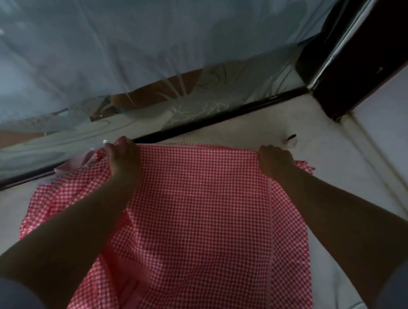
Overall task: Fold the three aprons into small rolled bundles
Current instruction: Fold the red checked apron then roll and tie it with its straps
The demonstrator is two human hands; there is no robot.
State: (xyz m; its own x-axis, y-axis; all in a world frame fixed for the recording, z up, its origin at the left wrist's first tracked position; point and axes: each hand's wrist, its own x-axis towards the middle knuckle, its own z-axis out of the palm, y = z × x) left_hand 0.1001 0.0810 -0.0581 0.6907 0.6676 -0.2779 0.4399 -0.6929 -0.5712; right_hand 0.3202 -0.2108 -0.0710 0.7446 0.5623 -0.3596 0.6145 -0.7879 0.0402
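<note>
Red gingham apron (194, 224) is lying spread on the pale worktop (259, 124), its long axis running from the far edge back toward the person. Left hand (123, 156) is gripping the far-left corner, fingers (112, 147) curled round a bunched fold. Right hand (277, 161) is gripping the far-right corner, knuckles up, fingers tucked under the edge. Both hands are equally near the far hem; the whole cloth is lying nearward of the fingers. Judgement: next fold or roll will be travelling from the fingers back toward the body. Striped fabric (62, 174) is peeking out just left of the left fingers.
</note>
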